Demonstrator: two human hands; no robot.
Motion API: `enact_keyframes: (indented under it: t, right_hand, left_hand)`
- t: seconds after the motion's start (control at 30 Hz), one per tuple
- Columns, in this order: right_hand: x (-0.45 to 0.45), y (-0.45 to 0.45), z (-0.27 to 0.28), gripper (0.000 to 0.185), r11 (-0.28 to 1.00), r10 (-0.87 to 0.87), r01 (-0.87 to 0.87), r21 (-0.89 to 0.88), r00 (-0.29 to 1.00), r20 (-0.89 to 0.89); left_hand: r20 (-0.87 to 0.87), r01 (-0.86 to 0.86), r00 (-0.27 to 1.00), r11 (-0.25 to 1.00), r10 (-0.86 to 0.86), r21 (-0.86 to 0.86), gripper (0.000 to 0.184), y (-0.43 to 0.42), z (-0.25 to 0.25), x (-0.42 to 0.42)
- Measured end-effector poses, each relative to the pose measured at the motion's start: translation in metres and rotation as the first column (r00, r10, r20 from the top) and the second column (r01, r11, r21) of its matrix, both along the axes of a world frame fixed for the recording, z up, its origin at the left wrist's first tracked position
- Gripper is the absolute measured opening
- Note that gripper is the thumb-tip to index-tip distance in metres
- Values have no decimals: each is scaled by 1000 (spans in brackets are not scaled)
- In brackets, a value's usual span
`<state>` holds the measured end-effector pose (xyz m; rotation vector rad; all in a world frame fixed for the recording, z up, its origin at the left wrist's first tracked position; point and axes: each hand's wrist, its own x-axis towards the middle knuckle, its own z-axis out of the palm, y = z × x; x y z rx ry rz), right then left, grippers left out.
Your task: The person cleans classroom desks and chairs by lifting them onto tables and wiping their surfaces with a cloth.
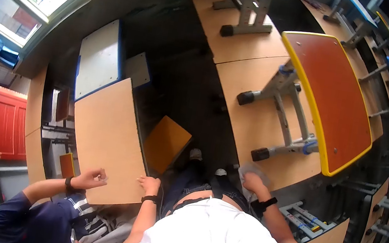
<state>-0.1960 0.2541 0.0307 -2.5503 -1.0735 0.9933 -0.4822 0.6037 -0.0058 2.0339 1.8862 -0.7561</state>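
Note:
My left hand (149,184) is at the near right edge of a light wooden desk (103,142), its fingers touching the edge and slightly apart, with nothing visible in them. Out to the right, my right hand (253,183) is closed on a thin, greyish, translucent cloth or bag (250,170), beside the edge of another row of wooden desks (241,85). An upturned stool (332,98) with an orange-red seat underside and yellow rim lies on that row. Both my wrists wear dark bands.
A co-worker in a dark blue top (41,222) is at my left, one hand (92,179) over the desk. Beyond are a white, blue-edged seat (100,60) and a brown panel (165,143) low in the dark aisle. Several more desks and upturned stools stand right.

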Motion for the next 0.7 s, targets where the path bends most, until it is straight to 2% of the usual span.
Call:
enact_keyframes:
  t: [0.1, 0.13, 0.23, 0.3, 0.33, 0.37, 0.43, 0.47, 0.53, 0.57, 0.63, 0.7]
  right_hand:
    - [1, 89, 29, 18, 991, 125, -125, -38, 992, 2]
    - [2, 116, 31, 18, 984, 171, -169, -48, 985, 34]
    - [8, 179, 29, 18, 964, 267, -265, -32, 957, 110]
    - [13, 219, 20, 18, 954, 289, -297, 44, 948, 131]
    - [15, 239, 30, 18, 958, 287, -286, -16, 956, 70]
    - [13, 253, 33, 18, 960, 280, -281, 6, 957, 73]
    - [21, 281, 38, 20, 963, 258, -264, 50, 961, 95]
    - [26, 291, 34, 24, 960, 265, -267, 82, 964, 27]
    - [42, 308, 17, 21, 926, 356, -354, 127, 934, 8]
    - [50, 316, 10, 19, 905, 404, -398, 152, 915, -6]
    - [68, 334, 6, 25, 911, 389, -384, 149, 921, -8]
    - [85, 351, 14, 26, 937, 302, -299, 183, 953, 8]
  left_hand:
    - [-203, 241, 932, 932, -300, -272, 71, 23, -26, -14]
    - [-200, 423, 859, 873, -471, -243, 45, 25, -15, -13]
    - [-79, 439, 883, 874, -463, -211, 32, 50, 13, 3]
    - [234, 538, 832, 835, -503, -120, 33, 79, 11, 6]
    - [374, 577, 771, 814, -516, -65, 35, 92, 18, 6]
    - [445, 519, 814, 811, -373, -270, 33, 108, 22, 14]
    - [450, 273, 893, 790, 4, -548, 24, 128, 32, 26]
    - [446, 197, 881, 733, 159, -651, 22, 141, 15, 26]
    - [360, 59, 811, 546, 462, -835, 19, 155, -18, 16]
    - [238, 1, 873, 487, 426, -874, 20, 164, -18, 19]
    - [220, -1, 811, 376, 542, -927, 23, 179, -30, 12]
    - [225, 1, 821, 392, 525, -920, 25, 184, -12, 17]
